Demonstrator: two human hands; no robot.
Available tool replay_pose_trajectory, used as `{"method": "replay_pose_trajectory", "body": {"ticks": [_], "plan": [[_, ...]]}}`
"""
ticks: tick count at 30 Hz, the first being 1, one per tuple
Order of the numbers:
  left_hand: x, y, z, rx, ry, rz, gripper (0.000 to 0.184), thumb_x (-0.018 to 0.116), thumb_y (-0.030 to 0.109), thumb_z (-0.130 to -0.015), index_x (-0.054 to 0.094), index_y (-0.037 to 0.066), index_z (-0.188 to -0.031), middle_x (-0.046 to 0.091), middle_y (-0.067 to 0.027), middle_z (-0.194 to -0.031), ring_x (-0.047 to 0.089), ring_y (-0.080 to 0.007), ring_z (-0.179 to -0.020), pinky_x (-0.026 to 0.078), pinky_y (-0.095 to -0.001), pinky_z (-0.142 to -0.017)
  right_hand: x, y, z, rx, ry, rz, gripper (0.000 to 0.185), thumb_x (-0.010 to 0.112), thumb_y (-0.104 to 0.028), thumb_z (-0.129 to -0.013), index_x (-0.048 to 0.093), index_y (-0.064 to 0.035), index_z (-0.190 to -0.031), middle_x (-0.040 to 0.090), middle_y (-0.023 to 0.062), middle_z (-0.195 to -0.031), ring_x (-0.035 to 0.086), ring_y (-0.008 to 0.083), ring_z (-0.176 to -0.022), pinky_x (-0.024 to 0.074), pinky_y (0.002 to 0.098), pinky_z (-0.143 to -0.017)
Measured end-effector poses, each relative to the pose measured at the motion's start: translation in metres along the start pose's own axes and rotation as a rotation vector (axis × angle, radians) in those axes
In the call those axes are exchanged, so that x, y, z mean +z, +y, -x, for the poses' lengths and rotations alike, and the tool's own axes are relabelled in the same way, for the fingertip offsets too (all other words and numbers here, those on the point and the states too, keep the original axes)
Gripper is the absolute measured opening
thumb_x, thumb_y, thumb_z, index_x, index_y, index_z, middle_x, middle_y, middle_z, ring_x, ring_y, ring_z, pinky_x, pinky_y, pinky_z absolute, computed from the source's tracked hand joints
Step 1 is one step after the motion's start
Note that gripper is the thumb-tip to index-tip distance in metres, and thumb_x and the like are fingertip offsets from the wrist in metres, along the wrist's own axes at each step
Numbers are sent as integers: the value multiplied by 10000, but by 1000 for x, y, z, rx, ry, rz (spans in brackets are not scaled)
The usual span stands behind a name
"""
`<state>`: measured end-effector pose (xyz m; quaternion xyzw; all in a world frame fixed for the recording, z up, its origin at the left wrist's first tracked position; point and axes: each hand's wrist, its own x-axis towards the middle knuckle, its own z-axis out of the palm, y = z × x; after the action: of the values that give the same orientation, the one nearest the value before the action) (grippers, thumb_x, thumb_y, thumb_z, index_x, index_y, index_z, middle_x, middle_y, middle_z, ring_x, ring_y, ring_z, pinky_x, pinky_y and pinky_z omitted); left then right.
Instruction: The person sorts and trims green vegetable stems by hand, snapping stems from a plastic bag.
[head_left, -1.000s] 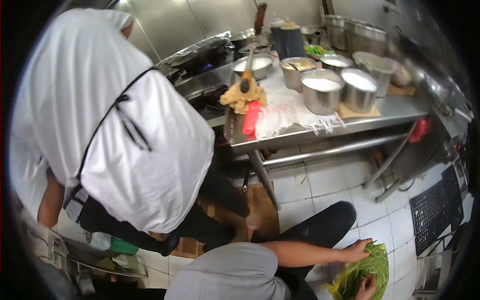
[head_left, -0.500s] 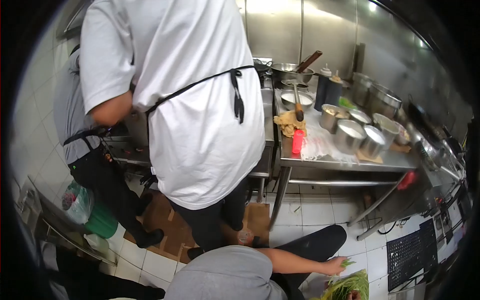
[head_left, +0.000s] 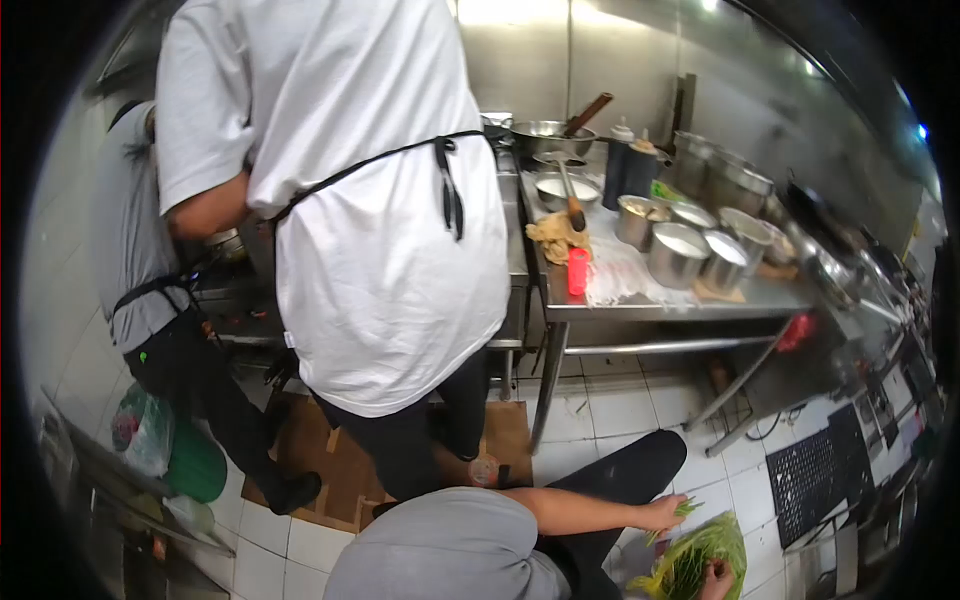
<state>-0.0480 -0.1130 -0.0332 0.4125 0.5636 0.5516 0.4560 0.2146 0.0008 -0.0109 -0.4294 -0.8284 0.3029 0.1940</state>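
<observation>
My left hand [head_left: 660, 514] is closed around a small bunch of green stems [head_left: 686, 507], whose tips stick out past the fingers. Below it, near the bottom edge, a yellow-green plastic bag [head_left: 728, 535] stands open, full of long thin greens [head_left: 688, 572]. My right hand [head_left: 716, 580] is at the mouth of this bag, its fingers curled against the greens; the frame edge cuts off the rest of that arm. My bent knee in dark trousers [head_left: 650, 465] is just beyond my left forearm.
A person in a white shirt [head_left: 390, 270] stands ahead with their back turned; another in grey [head_left: 145, 240] is at far left. A steel table [head_left: 680, 312] bears metal pots [head_left: 680, 262], bottles and a red object [head_left: 578, 272]. Cardboard [head_left: 345, 470] and a black mat [head_left: 815, 485] lie on the floor.
The view has swung left and up, bringing the person in grey into sight. My left hand has moved away from the bag and now has stems in it.
</observation>
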Motion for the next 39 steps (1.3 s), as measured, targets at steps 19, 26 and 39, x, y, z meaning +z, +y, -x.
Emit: {"method": "replay_pose_trajectory", "body": {"ticks": [19,26,39], "plan": [[7,1,9,-76,-224,-53,453,551,72,-854,408,-20,-1274,584,-113,-634,565,-209,-405,443,-353,-351,-1,5,0,95,-94,14,424,666,-182,-870,598,63,-1209,628,227,-1209,587,316,-1115,430,412,-984],[13,3,10,-136,-189,-104,412,572,58,-819,464,-38,-1204,632,-110,-671,621,-203,-503,501,-341,-422,25,49,-9,51,-45,-212,119,577,-80,-864,615,31,-844,611,77,-767,552,143,-733,456,316,-673],[0,47,-22,-312,-234,339,220,679,139,-886,511,74,-760,489,-15,-616,513,-134,-496,509,-327,-536,-6,-5,48,234,155,-167,171,628,-175,-836,673,-19,-890,672,187,-794,653,324,-732,506,412,-681]]}}
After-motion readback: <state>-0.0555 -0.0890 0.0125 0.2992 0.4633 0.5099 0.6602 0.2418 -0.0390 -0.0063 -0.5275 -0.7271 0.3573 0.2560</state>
